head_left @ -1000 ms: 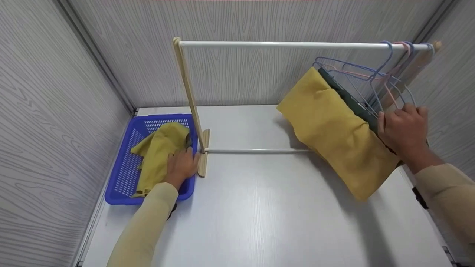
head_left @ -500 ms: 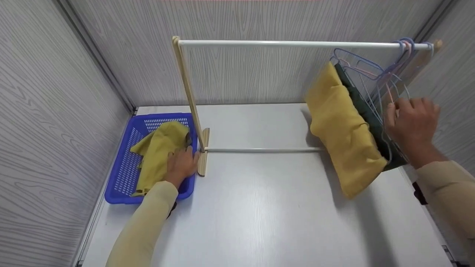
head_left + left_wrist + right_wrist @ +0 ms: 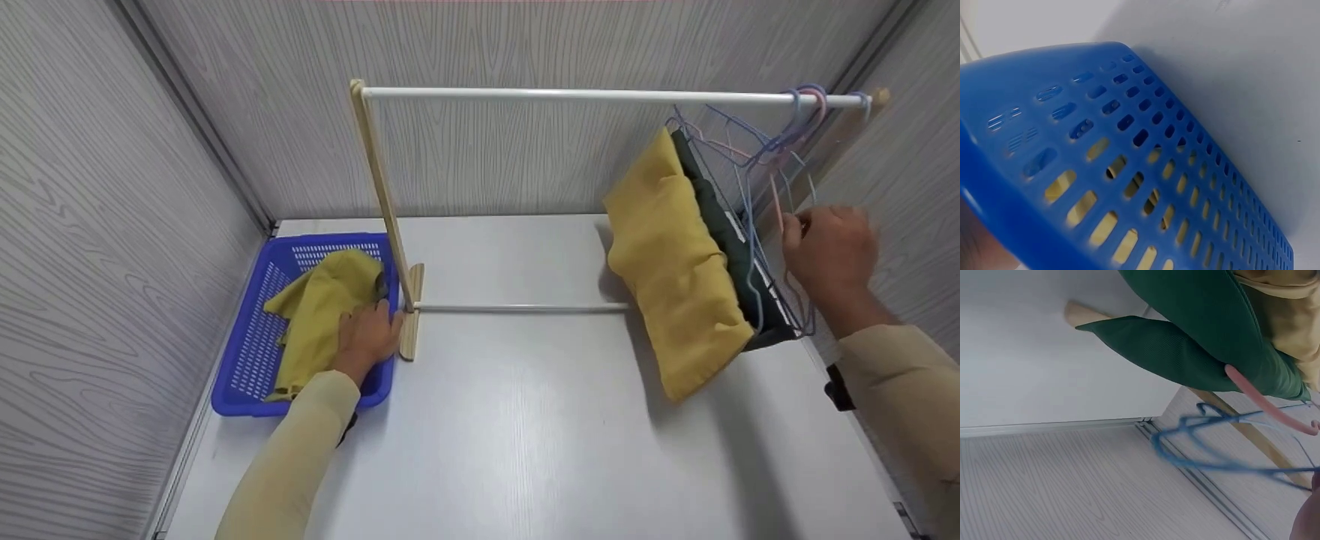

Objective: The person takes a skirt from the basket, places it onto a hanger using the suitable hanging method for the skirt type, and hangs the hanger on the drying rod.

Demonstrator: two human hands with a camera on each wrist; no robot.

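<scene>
Hangers clamped in grip of right hand
Cloth in the basket is touched by the left hand, fingers loose.

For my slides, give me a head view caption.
Left grip at a blue basket holding yellow cloth; right grip at hangers on a white rail.

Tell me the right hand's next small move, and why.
Probably ease the blue hanger clear of its neighbours with the right hand: it looks bare, the hand seems to hold it, hangers crowd one end of the rail, and a yellow cloth lies in the basket by the left hand.
</scene>
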